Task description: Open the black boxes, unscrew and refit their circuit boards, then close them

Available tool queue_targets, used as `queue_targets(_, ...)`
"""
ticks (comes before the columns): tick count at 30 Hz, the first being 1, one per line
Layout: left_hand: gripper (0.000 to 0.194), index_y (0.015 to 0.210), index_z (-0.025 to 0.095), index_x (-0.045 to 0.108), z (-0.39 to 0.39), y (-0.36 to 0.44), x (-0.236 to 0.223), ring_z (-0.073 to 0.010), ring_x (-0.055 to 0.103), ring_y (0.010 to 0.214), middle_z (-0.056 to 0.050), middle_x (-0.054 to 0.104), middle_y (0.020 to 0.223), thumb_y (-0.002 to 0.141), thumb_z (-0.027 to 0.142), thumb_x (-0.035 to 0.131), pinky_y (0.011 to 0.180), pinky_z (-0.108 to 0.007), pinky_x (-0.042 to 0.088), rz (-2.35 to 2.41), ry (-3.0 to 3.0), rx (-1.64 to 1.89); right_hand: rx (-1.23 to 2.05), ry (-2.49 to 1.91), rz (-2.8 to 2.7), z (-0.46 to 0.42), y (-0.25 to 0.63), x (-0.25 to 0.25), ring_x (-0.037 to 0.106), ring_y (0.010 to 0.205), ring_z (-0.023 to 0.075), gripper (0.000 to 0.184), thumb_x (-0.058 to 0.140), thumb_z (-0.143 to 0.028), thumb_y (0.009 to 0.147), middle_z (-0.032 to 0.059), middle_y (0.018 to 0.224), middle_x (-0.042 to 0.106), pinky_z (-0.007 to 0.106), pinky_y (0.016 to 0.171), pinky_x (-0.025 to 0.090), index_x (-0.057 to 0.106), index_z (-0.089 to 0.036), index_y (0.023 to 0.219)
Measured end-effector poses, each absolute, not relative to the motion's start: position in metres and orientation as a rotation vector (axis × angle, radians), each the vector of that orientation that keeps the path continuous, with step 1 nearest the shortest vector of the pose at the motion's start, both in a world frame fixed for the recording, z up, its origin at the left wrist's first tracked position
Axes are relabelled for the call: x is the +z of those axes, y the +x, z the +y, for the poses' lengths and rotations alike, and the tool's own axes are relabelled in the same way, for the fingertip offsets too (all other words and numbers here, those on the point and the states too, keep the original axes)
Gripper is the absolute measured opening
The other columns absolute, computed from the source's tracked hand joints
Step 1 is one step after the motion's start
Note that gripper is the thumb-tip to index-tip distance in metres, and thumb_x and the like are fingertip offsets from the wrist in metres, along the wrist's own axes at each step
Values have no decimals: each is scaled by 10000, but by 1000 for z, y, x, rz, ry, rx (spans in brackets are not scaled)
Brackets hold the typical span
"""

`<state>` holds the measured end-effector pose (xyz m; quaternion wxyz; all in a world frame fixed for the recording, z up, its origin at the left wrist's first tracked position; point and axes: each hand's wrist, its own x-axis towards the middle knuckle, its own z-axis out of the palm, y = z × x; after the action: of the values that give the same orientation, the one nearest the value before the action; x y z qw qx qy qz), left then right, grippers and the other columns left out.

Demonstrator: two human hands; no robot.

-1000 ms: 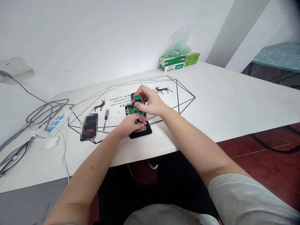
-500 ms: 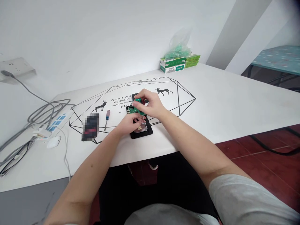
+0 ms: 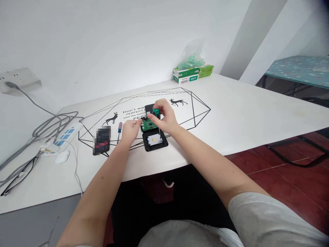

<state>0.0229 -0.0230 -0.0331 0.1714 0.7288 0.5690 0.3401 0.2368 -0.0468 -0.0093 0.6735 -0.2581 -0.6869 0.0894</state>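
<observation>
My right hand (image 3: 166,118) grips the green handle of a screwdriver (image 3: 156,112), its thin shaft pointing down beside a green circuit board (image 3: 149,125). At the board's left edge, my left hand (image 3: 131,131) is closed, thumb and curled fingers pinching the edge. Nearer me lies a black frame (image 3: 166,142) with a silvery plate (image 3: 154,139) bearing a pale yellow patch. Behind the board is a dark flat casing (image 3: 149,109), partly covered by my right hand. Whether the screwdriver's tip touches anything is unclear.
A second screwdriver (image 3: 120,128) and a dark, partly blurred phone-like object (image 3: 102,141) lie left of my left hand. Further left are a power strip (image 3: 67,133), looped cables (image 3: 52,120) and a white charging case (image 3: 62,157). Green boxes (image 3: 189,72) stand against the wall.
My left hand has moved left and back, from over the silvery plate to the board's left edge, uncovering the plate. My right hand still holds the screwdriver, now more upright.
</observation>
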Motion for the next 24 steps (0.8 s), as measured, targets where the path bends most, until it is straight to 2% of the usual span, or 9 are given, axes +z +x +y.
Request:
queue_targets(3, 467, 905, 211, 812, -18, 21, -36, -314, 755, 1046, -102, 843, 1007, 1108, 443, 462, 956, -389, 556, 1674, 2079, 973, 371, -493, -1469, -47, 232, -17, 685, 839, 168, 311, 658, -568, 1034, 55, 1144, 680, 377, 729, 577, 555, -279, 1089)
queue_targets(6, 371, 949, 223, 826, -14, 20, -38, -318, 754, 1102, -101, 853, 1106, 1070, 358, 502, 1021, -411, 552, 1629, 2222, 878, 453, -445, -1423, -49, 229, -20, 683, 741, 142, 288, 528, -570, 1102, 49, 1152, 705, 367, 681, 571, 557, -284, 1123)
queue_targets(9, 305, 912, 233, 836, -12, 18, -39, -320, 748, 1154, -81, 856, 1099, 1019, 384, 593, 1052, -410, 549, 1611, 2270, 842, 274, -518, -1405, -52, 227, -16, 620, 782, 160, 213, 635, -480, 1059, 17, 998, 651, 371, 719, 533, 572, -277, 1058)
queue_targets(12, 445, 931, 203, 843, -10, 14, -42, -341, 767, 1097, -123, 845, 997, 1078, 439, 496, 1016, -442, 569, 1647, 2268, 817, 117, -575, -1406, -52, 228, -13, 546, 836, 177, 205, 746, -372, 970, -4, 921, 553, 370, 755, 477, 569, -272, 985)
queue_targets(15, 482, 1255, 168, 811, -10, 12, -49, -351, 731, 1248, -155, 834, 1201, 1104, 367, 399, 1133, -485, 531, 1630, 2326, 791, 201, -616, -1424, -50, 230, -14, 516, 824, 169, 184, 724, -311, 938, -7, 954, 533, 366, 763, 459, 566, -271, 1022)
queue_targets(17, 520, 1500, 157, 684, -12, 11, -55, -352, 607, 1469, -159, 738, 1477, 1089, 351, 430, 1279, -509, 422, 1571, 2415, 726, 252, -625, -1398, -49, 231, -15, 509, 824, 170, 172, 688, -299, 926, -6, 964, 523, 365, 760, 453, 549, -271, 1023)
queue_targets(19, 605, 1620, 127, 566, -14, 10, -61, -351, 440, 1630, -177, 582, 1670, 1109, 419, 427, 1372, -518, 288, 1508, 2476, 593, 273, -634, -1371, -49, 231, -15, 512, 825, 174, 177, 685, -314, 919, -4, 961, 531, 365, 753, 450, 541, -272, 1012)
queue_targets(21, 705, 1676, 66, 477, -17, 9, -66, -384, 298, 1704, -231, 420, 1772, 1128, 503, 400, 1394, -541, 217, 1491, 2494, 453, 323, -662, -1374, -49, 231, -14, 533, 815, 174, 210, 718, -352, 921, -5, 950, 570, 364, 748, 463, 551, -273, 1021)
queue_targets(24, 814, 1729, 53, 372, -21, 6, -70, -421, 239, 1719, -260, 270, 1827, 1125, 599, 401, 1386, -555, 218, 1496, 2482, 339, 421, -691, -1369, -50, 228, -13, 611, 849, 179, 265, 759, -400, 925, -7, 943, 651, 373, 804, 520, 558, -276, 1045)
